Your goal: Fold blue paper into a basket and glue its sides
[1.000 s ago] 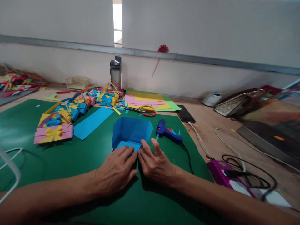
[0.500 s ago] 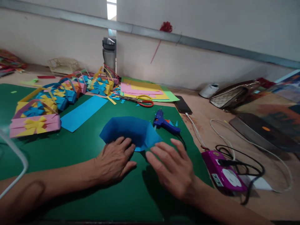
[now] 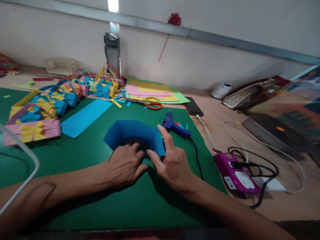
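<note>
A folded sheet of blue paper (image 3: 132, 129) stands on the green mat in front of me, its sides bent up. My left hand (image 3: 127, 161) lies with its fingers stretched onto the paper's near inner part, the thumb spread away; the fingertips are in shadow. At the right end, my right hand (image 3: 172, 158) grips the upturned flap, index finger raised along the outside and thumb at the inner side. Its other fingers are mostly hidden. A blue glue gun (image 3: 176, 126) rests just beyond my right hand.
A flat blue paper strip (image 3: 86, 117) and several small paper baskets (image 3: 32, 130) lie left. Scissors (image 3: 150, 102) sit by stacked coloured sheets (image 3: 150, 91). To the right are a phone (image 3: 193, 106), a purple power strip (image 3: 237, 173) and loose cables. A bottle (image 3: 112, 53) stands behind.
My right hand has moved in from beside the paper and taken hold of its right flap, which now stands more upright. My left hand stays on the paper. The view has shifted slightly.
</note>
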The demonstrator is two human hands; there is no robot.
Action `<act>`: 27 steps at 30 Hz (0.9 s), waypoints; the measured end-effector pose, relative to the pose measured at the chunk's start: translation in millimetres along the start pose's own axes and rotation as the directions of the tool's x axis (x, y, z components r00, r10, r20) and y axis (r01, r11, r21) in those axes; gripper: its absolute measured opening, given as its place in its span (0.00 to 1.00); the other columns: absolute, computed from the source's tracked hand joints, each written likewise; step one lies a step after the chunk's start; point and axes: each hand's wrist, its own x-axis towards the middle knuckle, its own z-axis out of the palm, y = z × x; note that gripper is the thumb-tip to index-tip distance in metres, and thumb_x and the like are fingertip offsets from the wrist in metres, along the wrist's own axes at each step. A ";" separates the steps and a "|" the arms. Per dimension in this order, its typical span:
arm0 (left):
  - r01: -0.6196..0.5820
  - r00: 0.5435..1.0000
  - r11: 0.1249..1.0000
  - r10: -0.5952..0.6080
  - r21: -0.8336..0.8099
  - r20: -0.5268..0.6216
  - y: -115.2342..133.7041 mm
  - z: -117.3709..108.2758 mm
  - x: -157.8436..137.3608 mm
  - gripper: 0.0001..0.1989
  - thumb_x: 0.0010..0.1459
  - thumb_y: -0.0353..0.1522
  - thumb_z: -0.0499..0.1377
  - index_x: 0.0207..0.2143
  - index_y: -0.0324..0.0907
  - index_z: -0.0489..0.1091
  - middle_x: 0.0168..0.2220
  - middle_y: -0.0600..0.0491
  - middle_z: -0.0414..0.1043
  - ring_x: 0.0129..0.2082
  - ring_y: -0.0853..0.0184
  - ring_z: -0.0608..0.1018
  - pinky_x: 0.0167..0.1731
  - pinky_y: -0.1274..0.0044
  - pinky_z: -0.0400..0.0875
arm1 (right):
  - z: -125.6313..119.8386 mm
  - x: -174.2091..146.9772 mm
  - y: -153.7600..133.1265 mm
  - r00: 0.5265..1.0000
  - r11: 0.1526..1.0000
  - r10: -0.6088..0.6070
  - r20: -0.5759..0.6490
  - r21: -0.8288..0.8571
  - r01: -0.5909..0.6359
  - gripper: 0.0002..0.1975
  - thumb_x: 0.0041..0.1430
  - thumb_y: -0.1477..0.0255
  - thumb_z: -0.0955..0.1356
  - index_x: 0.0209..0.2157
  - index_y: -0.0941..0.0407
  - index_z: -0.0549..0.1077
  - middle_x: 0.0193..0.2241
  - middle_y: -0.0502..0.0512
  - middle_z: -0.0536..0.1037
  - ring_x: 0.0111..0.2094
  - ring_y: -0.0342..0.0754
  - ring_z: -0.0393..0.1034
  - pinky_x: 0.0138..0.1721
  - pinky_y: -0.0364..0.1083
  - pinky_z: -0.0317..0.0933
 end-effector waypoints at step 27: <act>0.082 0.995 0.995 -0.079 0.055 -0.055 7.3 -0.9 4.6 0.26 0.61 0.48 0.43 0.39 0.40 0.71 0.41 0.41 0.67 0.34 0.55 0.74 0.28 0.68 0.69 | 2.4 -15.5 5.6 0.979 0.937 -0.110 -0.170 0.311 0.160 0.30 0.57 0.77 0.65 0.61 0.53 0.53 0.35 0.53 0.76 0.29 0.45 0.72 0.35 0.45 0.69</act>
